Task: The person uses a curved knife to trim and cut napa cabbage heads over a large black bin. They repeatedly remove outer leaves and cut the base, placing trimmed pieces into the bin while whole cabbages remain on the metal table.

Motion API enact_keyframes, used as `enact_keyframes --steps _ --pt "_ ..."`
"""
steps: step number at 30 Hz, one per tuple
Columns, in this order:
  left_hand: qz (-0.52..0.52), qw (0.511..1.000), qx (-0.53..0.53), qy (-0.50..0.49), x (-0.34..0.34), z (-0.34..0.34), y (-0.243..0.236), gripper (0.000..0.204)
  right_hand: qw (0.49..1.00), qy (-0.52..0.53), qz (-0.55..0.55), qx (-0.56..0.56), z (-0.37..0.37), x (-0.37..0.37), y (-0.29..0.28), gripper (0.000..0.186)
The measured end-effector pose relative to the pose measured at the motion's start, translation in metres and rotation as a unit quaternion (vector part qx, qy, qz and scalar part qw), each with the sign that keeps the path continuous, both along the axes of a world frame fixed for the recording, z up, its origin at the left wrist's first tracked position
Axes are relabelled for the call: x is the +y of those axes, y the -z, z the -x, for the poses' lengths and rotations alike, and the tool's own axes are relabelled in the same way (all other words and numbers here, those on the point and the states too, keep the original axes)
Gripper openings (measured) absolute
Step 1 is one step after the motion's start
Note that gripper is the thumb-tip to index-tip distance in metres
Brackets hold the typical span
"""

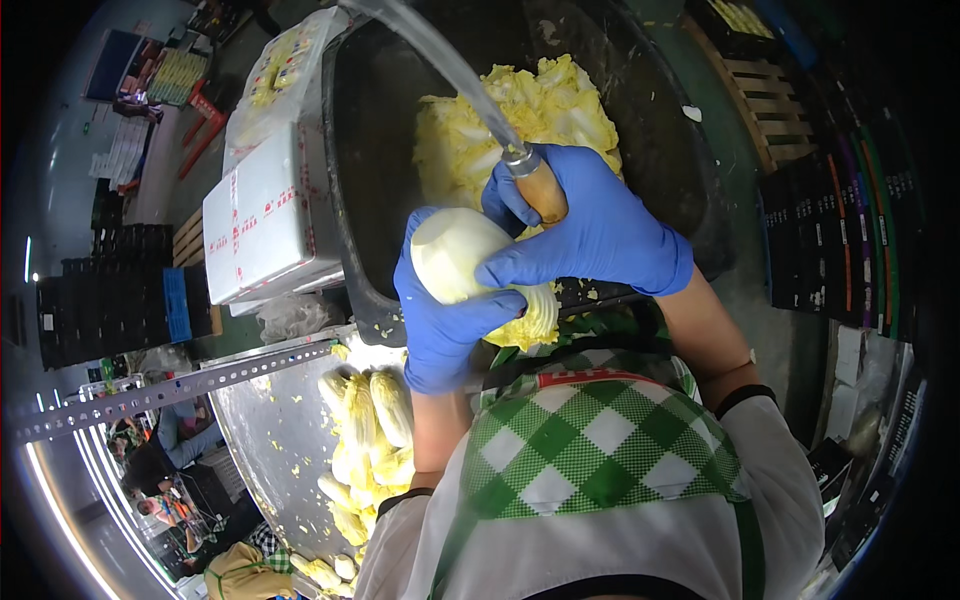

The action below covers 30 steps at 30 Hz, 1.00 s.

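My left hand, in a blue glove, is wrapped round a napa cabbage. The cabbage's pale cut base faces up and to the left, and its yellow leaf end shows below my hands. My right hand, also gloved in blue, grips the wooden handle of a knife. The long, curved blade points up and away to the left, clear of the cabbage. My right thumb rests against the cabbage's side. Beneath both hands, a large black bin holds a heap of loose yellow cabbage leaves.
Several whole cabbages lie on a metal table at the lower left, edged by a perforated rail. White boxes stand left of the bin. On the right are a wooden pallet and black crates. People are at the far lower left.
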<state>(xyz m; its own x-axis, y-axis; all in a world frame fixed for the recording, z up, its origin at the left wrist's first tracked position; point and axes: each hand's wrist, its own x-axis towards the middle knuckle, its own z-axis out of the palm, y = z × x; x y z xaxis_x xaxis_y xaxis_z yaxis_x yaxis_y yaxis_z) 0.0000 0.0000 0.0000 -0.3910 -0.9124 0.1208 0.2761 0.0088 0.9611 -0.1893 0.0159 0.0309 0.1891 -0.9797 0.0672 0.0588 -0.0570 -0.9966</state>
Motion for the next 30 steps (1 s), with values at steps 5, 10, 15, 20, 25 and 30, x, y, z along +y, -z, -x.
enact_keyframes --steps 5,10,15,20,25,30 --pt "0.044 0.998 -0.053 0.007 -0.002 0.003 -0.006 0.078 0.998 0.024 0.047 0.023 -0.004 0.002 0.008 0.029" --pt "-0.013 0.999 -0.028 -0.007 0.002 0.005 -0.001 0.074 0.988 0.096 0.069 0.098 -0.007 0.003 0.020 0.033" --pt "-0.061 0.994 0.032 -0.086 -0.016 -0.009 0.035 0.070 0.976 0.187 0.095 0.052 -0.005 0.006 0.035 0.027" --pt "-0.098 0.975 0.058 -0.190 -0.045 -0.047 0.045 0.071 0.960 0.243 -0.032 0.134 0.066 -0.013 0.039 0.027" --pt "0.012 0.997 0.070 -0.033 -0.036 -0.040 0.022 0.084 0.923 0.226 0.103 0.295 0.035 -0.019 0.056 0.040" --pt "-0.036 0.994 0.104 -0.003 -0.018 -0.013 -0.001 0.095 0.989 0.086 0.012 -0.117 -0.018 0.009 0.052 0.033"
